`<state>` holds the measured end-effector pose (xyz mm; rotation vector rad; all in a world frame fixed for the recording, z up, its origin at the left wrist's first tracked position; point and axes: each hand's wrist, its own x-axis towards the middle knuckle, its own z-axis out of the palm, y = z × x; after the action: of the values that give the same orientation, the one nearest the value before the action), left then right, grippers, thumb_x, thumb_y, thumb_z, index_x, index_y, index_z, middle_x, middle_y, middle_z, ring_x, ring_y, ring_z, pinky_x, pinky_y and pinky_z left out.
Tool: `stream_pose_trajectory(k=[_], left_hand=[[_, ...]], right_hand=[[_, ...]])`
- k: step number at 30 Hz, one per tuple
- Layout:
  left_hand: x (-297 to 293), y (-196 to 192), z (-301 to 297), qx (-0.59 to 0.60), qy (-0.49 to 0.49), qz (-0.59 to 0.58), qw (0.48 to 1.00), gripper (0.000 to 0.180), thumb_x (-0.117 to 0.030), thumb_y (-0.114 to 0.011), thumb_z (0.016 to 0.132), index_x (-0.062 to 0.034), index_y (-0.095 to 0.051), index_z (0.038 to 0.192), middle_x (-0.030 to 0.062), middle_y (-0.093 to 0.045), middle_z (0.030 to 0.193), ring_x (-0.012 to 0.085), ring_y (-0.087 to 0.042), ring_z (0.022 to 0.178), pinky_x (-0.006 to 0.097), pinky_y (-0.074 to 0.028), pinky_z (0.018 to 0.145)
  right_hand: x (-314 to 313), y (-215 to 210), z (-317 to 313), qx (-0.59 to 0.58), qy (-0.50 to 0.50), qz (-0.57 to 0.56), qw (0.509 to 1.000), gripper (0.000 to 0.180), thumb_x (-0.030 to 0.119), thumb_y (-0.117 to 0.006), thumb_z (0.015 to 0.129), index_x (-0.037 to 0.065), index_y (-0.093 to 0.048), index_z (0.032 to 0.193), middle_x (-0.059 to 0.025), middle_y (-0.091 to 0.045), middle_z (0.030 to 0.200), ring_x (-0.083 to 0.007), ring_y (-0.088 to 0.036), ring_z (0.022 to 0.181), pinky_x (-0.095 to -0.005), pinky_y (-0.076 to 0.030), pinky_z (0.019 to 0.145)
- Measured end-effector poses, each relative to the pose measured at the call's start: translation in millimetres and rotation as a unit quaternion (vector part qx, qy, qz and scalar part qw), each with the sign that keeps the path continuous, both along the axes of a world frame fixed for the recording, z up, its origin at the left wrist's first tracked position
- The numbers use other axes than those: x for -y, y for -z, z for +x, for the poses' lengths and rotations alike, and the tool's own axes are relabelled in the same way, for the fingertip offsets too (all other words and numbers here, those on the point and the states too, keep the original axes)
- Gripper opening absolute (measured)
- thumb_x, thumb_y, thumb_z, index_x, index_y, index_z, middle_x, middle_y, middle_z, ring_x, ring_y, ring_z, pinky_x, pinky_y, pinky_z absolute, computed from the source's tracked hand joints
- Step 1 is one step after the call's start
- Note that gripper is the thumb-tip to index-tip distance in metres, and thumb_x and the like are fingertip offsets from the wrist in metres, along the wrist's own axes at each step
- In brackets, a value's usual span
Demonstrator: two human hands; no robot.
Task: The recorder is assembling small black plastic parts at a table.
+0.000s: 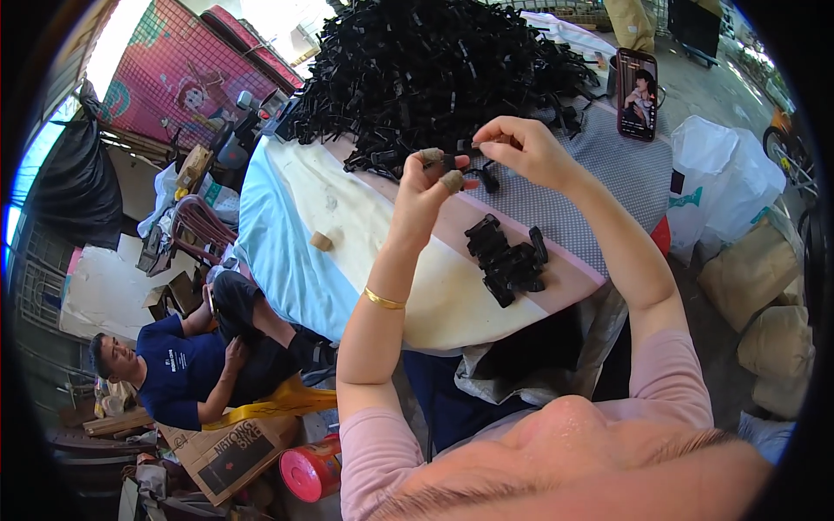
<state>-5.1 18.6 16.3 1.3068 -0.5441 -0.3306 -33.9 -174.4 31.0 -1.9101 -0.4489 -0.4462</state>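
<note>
Tape or finger covers wrap the thumb and a finger of my left hand [424, 187], which wears a gold bangle on its wrist. Between these fingers is a small black plastic piece [449, 162]. Close by on the right, my right hand [526, 154] has thumb and finger pinched together at the piece's right side; what they hold is too small to make out. Just beyond both hands rises a large heap of black plastic pieces [434, 69]. Nearer me on the cloth lies a small group of similar black pieces [508, 260].
A patchwork cloth [382, 286] covers the round table. A small tan block [321, 241] lies at left; a phone [637, 94] stands upright at far right. Left of the table sits another person [187, 365]. White plastic bags [721, 174] and brown sacks [751, 269] are at right.
</note>
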Motion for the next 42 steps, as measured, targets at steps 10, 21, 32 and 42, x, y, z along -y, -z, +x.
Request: stream_pose_trajectory(k=[10, 21, 32, 42], left_hand=[[9, -2, -13, 0.118, -0.060, 0.048, 0.990, 0.025, 0.000, -0.057, 0.081, 0.0000, -0.040, 0.099, 0.0100, -0.057, 0.087, 0.0164, -0.059, 0.075, 0.025, -0.047, 0.069], [14, 3, -15, 0.200, -0.100, 0.066, 0.973, 0.017, 0.001, -0.052, 0.083, 0.0040, -0.044, 0.097, 0.0082, -0.057, 0.081, 0.0115, -0.058, 0.069, 0.023, -0.048, 0.063], [12, -1, -22, 0.294, -0.116, 0.127, 0.940, 0.015, 0.003, -0.045, 0.086, 0.0029, -0.043, 0.101, 0.0087, -0.057, 0.087, 0.0116, -0.056, 0.072, 0.022, -0.047, 0.066], [13, 5, -25, 0.279, -0.197, 0.061, 0.938, 0.014, 0.003, -0.058, 0.078, 0.0028, -0.052, 0.091, 0.0079, -0.060, 0.083, 0.0117, -0.056, 0.072, 0.023, -0.046, 0.066]], right_hand=[[-19, 9, -4, -0.077, -0.060, 0.031, 0.995, 0.015, 0.013, -0.054, 0.085, 0.000, -0.061, 0.082, -0.0003, -0.055, 0.062, -0.0054, -0.048, 0.057, -0.0184, -0.039, 0.052], [-17, 5, -6, -0.080, -0.080, 0.061, 0.992, 0.015, 0.012, -0.056, 0.084, -0.001, -0.061, 0.079, -0.0020, -0.056, 0.061, -0.0064, -0.049, 0.056, -0.0191, -0.038, 0.050], [-17, 3, -8, -0.058, -0.081, 0.066, 0.993, 0.014, 0.010, -0.056, 0.083, -0.001, -0.062, 0.080, -0.0020, -0.056, 0.061, -0.0064, -0.050, 0.055, -0.0191, -0.039, 0.050], [-25, 3, -14, -0.116, -0.090, 0.116, 0.982, 0.016, 0.013, -0.055, 0.085, 0.001, -0.063, 0.082, 0.0009, -0.053, 0.058, -0.0027, -0.042, 0.046, -0.0157, -0.031, 0.040]])
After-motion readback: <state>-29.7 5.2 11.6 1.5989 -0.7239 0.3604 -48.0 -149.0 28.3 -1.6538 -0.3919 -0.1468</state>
